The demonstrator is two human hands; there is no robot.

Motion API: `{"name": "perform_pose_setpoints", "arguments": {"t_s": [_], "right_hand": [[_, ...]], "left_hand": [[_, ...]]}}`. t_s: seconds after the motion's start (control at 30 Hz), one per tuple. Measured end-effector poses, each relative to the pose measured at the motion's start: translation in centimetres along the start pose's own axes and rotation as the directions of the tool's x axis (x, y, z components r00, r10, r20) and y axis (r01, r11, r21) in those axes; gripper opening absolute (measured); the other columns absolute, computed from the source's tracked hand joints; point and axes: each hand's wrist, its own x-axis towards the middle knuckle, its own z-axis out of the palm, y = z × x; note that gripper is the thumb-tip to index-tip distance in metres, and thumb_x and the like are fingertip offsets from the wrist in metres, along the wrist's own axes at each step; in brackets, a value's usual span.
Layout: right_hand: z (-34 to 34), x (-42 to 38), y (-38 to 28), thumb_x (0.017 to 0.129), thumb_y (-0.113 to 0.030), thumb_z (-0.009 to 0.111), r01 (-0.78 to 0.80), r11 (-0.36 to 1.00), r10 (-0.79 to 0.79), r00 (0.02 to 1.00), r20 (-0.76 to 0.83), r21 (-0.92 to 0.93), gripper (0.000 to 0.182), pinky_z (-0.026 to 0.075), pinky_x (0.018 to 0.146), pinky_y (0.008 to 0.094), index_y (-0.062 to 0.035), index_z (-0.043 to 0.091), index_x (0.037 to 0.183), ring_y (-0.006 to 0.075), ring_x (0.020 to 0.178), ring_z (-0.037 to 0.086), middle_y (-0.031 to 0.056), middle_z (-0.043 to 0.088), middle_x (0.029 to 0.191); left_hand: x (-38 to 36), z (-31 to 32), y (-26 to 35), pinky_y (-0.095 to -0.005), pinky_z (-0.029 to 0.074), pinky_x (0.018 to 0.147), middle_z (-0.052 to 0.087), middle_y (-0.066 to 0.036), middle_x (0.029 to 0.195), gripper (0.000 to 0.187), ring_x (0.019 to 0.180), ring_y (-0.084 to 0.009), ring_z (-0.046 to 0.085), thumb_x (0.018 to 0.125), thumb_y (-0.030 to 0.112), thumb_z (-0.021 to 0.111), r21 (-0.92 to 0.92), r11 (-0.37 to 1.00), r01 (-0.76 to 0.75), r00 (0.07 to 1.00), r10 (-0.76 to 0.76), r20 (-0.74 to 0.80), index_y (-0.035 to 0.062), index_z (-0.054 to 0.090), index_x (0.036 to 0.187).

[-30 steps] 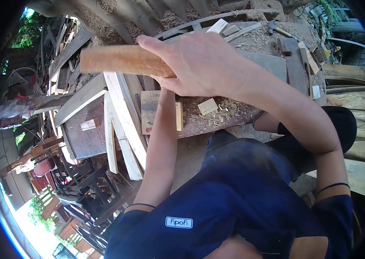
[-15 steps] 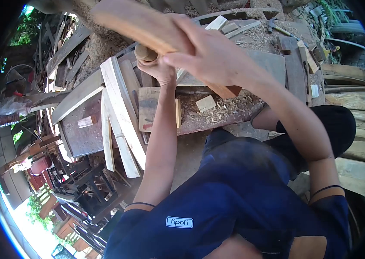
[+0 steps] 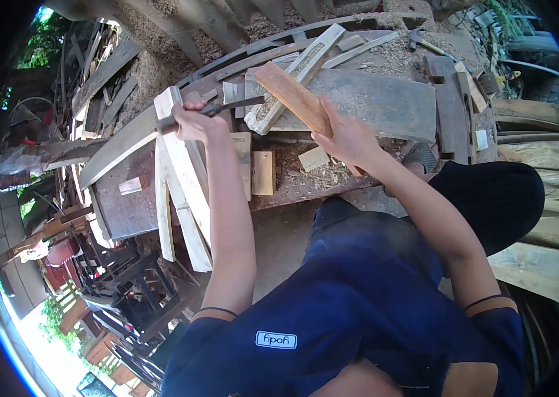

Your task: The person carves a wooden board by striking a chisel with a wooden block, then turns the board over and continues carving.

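Observation:
My left hand (image 3: 195, 124) is wrapped round a chisel (image 3: 240, 103), held nearly flat with its wooden handle pointing left. The blade points right, its tip close to a pale wooden bar (image 3: 296, 79) with a long recess cut in its face. That bar lies aslant across a wide grey board (image 3: 372, 99) on the bench. My right hand (image 3: 352, 140) grips a thick brown wooden billet (image 3: 293, 96), which slants up to the left and hides part of the bar. My fingers cover the billet's lower part.
Long pale planks (image 3: 187, 172) lean over the bench's left side. Small wood blocks (image 3: 263, 173) and shavings lie along the near edge. A claw hammer (image 3: 418, 41) rests at the back right, near notched timbers (image 3: 448, 99). Stacked boards (image 3: 537, 264) stand at the right.
My left hand has moved left and turned the chisel nearly flat, its blade now visible. My right hand has brought the billet down and right, uncovering the recessed bar.

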Motion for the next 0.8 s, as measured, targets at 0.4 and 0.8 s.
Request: {"name": "perform_pose_setpoints", "arguments": {"t_s": [0.4,0.8], "right_hand": [[0.3,0.1,0.4,0.085,-0.040,0.066,0.010,1.000,-0.010,0.999,-0.033,0.005,0.083,0.054,0.072,0.0546,-0.0121,0.025,0.152,0.0456,0.077,0.068,0.0249,0.069,0.082],[-0.5,0.4,0.5,0.085,-0.041,0.066,-0.002,0.999,0.001,1.000,0.028,0.040,0.083,0.054,0.077,0.0532,-0.0078,0.027,0.150,0.0453,0.084,0.068,0.0261,0.069,0.089]], "left_hand": [[-3.3,1.9,0.7,-0.0262,0.036,0.043,0.046,-0.001,0.056,0.025,0.045,-0.0095,0.041,0.088,0.000,0.059,0.098,0.982,-0.164,0.949,0.130,0.288,0.0090,0.044,0.071],[-5.5,3.6,-1.2,-0.0248,0.040,0.040,0.051,-0.004,0.060,0.020,0.045,-0.0086,0.045,0.091,0.004,0.062,0.246,0.885,-0.395,0.837,0.235,0.494,0.0059,0.044,0.082]]}}
